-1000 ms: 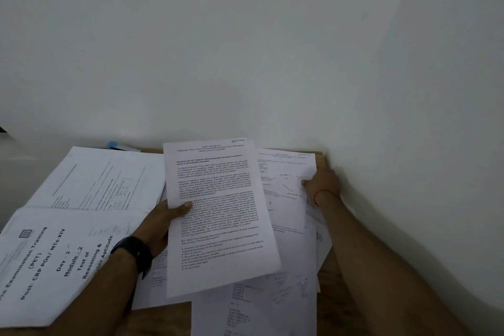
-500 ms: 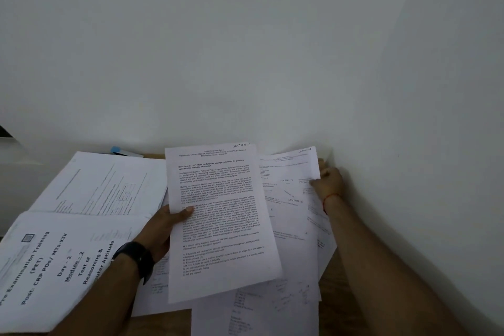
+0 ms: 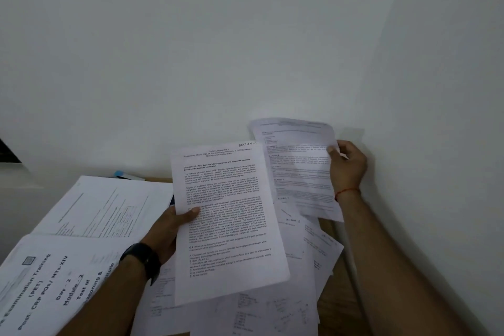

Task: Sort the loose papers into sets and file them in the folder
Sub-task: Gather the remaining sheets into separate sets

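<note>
The left hand grasps a printed sheet by its left edge, thumb pressed on the front face and the other fingers hidden behind, so the page stands raised and slightly tilted in the middle of the scene; "SECTION - 1" is handwritten at its top right corner and dense paragraphs and lettered answer options fill the rest. A black watch sits on that wrist. To the right and farther off, the right hand pinches a second sheet at its right edge between thumb and curled fingers, holding it lifted close to the white wall; its top curls over and its print is too blurred to read, and its left side is covered by the first sheet. A red thread circles the right wrist. Beneath both raised pages a heap of loose papers lies overlapped on the wooden table, spreading toward the near edge. At the near left lies a large cover page printed in bold with "Examination Training (PET)" and "Module - 2", and just beyond it, partly under it, a lined form sheet. A small blue-tipped object lies at the far edge against the wall; what it is cannot be told
</note>
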